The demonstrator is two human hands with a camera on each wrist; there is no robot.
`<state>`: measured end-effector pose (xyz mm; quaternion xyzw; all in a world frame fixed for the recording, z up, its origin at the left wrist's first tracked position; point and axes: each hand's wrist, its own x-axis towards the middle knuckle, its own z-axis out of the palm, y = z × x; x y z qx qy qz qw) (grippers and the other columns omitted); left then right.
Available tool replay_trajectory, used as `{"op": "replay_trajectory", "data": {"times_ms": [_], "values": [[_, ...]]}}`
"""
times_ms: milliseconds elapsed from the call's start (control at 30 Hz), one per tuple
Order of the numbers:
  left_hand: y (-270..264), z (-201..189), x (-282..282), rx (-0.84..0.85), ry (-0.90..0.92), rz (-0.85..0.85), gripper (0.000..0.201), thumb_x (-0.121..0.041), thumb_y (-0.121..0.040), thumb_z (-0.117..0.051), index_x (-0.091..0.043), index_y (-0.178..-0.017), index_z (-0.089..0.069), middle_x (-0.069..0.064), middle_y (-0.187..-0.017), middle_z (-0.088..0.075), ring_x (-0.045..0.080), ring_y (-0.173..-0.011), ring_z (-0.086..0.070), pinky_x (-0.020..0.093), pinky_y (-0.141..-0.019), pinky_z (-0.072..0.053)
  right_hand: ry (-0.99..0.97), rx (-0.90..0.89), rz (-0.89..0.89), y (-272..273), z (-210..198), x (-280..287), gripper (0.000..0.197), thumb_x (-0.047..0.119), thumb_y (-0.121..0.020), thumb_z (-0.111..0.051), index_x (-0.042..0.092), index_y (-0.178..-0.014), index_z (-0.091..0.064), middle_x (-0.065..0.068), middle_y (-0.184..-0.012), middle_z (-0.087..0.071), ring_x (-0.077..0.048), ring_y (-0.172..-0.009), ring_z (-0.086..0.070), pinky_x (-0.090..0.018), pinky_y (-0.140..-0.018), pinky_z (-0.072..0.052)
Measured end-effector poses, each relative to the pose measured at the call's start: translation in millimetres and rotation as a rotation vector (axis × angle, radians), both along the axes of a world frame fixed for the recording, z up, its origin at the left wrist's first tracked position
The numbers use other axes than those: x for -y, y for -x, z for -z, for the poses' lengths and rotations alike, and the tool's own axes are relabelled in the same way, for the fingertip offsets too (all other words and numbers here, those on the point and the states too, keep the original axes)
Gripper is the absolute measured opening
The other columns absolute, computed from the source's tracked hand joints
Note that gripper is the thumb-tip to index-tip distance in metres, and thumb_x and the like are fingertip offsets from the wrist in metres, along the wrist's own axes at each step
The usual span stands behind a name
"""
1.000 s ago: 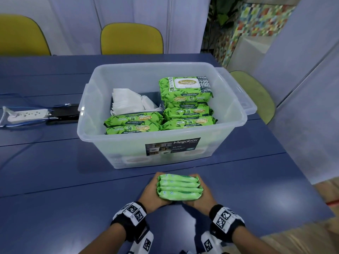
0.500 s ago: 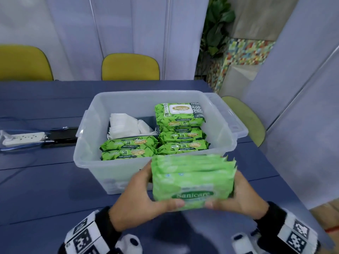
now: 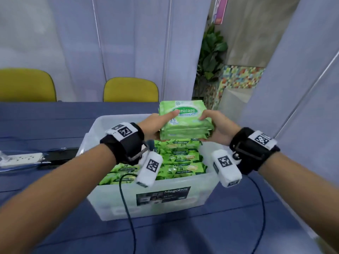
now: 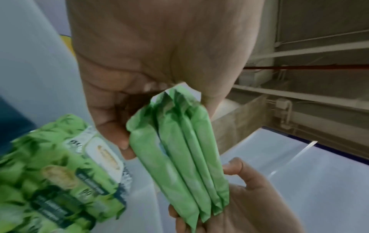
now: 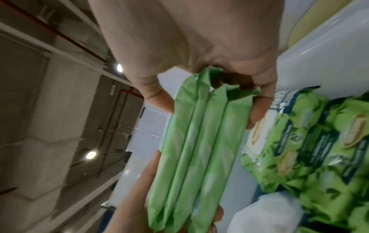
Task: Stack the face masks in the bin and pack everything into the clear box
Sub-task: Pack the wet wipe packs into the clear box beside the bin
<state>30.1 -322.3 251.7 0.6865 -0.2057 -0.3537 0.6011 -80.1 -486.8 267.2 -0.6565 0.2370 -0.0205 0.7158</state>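
wrist views: stack is four thin green packs edge-on
head view: top label reads "…nicare"
hands: left hand and right hand clamp stack's ends
position: above clear box, over far right packs

Four thin green packs held together, two yellow chairs, one clear box.
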Motion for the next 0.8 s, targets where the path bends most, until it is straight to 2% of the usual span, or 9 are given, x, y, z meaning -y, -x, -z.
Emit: {"op": "replay_trajectory", "data": {"times_ms": [67,167,267,367,433,500,600,733,800], "values": [[-15.9,21.7,13.6,-0.073,-0.064,-0.005,0.102,-0.07,-0.061,-0.071,-0.012,-0.139,-0.041,-0.002,-0.133,-0.045,0.029,-0.118,-0.056,0.046,-0.095,-0.05,0.031,-0.128,0.004,-13.6,10.7,2.6,0.047,0.018,-0.053,-0.059,0.016,-0.098,-0.049,-0.008,-0.094,-0.052,-0.027,-0.076,-0.053,-0.032,-0.069,-0.043],[-44.8,78.0,39.4,-0.131,-0.207,0.027,0.134,-0.078,-0.024,-0.077,-0.013,-0.137,-0.044,0.008,-0.141,-0.048,0.035,-0.123,-0.051,0.055,-0.098,-0.044,0.051,-0.306,-0.01,-29.6,41.2,11.0,0.026,0.014,-0.06,-0.053,0.013,-0.084,-0.043,-0.007,-0.074,-0.048,-0.025,-0.063,-0.048,-0.025,-0.059,-0.044],[-59.9,123.5,58.2,-0.233,-0.292,0.05,0.112,-0.056,-0.044,-0.083,-0.014,-0.138,-0.04,0.002,-0.145,-0.038,0.036,-0.129,-0.044,0.049,-0.102,-0.039,0.161,-0.472,-0.012,-40.6,68.0,20.8,0.052,0.013,-0.042,-0.057,0.012,-0.093,-0.047,-0.012,-0.098,-0.044,-0.029,-0.084,-0.047,-0.041,-0.077,-0.047],[-48.0,131.6,61.4,-0.357,-0.363,0.089,0.114,-0.035,-0.036,-0.075,-0.013,-0.141,-0.037,0.015,-0.142,-0.044,0.034,-0.114,-0.054,0.05,-0.1,-0.042,0.32,-0.569,-0.052,-44.4,73.1,13.5,0.065,0.021,-0.054,-0.046,0.0,-0.115,-0.051,-0.017,-0.114,-0.045,-0.027,-0.103,-0.044,-0.041,-0.099,-0.042],[-49.5,138.0,66.8,-0.385,-0.371,0.094,0.093,-0.03,-0.055,-0.064,-0.01,-0.141,-0.034,0.02,-0.14,-0.045,0.035,-0.108,-0.057,0.047,-0.093,-0.048,0.405,-0.654,-0.073,-47.4,88.2,22.1,0.075,0.019,-0.067,-0.048,-0.006,-0.137,-0.039,-0.024,-0.137,-0.039,-0.035,-0.123,-0.042,-0.04,-0.103,-0.038],[-45.3,129.3,67.0,-0.411,-0.368,0.093,0.082,-0.026,-0.067,-0.054,-0.009,-0.143,-0.029,0.02,-0.142,-0.042,0.035,-0.111,-0.056,0.046,-0.084,-0.052,0.381,-0.745,-0.042,-51.3,96.7,29.7,0.063,0.004,-0.085,-0.044,0.0,-0.145,-0.026,-0.024,-0.152,-0.016,-0.044,-0.134,-0.027,-0.046,-0.106,-0.034],[-51.4,136.1,77.2,-0.422,-0.389,0.135,0.067,-0.019,-0.081,-0.044,-0.006,-0.144,-0.025,0.019,-0.141,-0.043,0.035,-0.103,-0.057,0.044,-0.072,-0.055,0.361,-0.789,-0.024,-55.0,99.7,38.4,0.048,-0.002,-0.089,-0.04,-0.001,-0.136,-0.032,-0.026,-0.145,-0.023,-0.047,-0.131,-0.03,-0.047,-0.1,-0.037],[-52.8,142.1,86.7,-0.381,-0.447,0.142,0.035,-0.011,-0.095,-0.035,0.002,-0.127,-0.036,0.024,-0.124,-0.051,0.037,-0.098,-0.056,0.048,-0.084,-0.048,0.401,-0.768,-0.039,-59.5,103.8,52.1,0.043,0.002,-0.093,-0.042,-0.014,-0.132,-0.043,-0.02,-0.118,-0.048,-0.04,-0.132,-0.04,-0.03,-0.1,-0.04],[-53.3,142.0,91.3,-0.343,-0.451,0.16,0.017,-0.008,-0.096,-0.034,-0.001,-0.089,-0.048,0.017,-0.081,-0.06,0.03,-0.075,-0.056,0.042,-0.083,-0.048,0.425,-0.775,-0.087,-61.1,106.4,55.2,0.042,0.002,-0.094,-0.041,-0.014,-0.132,-0.043,-0.015,-0.109,-0.043,-0.038,-0.132,-0.041,-0.031,-0.101,-0.04]]}}
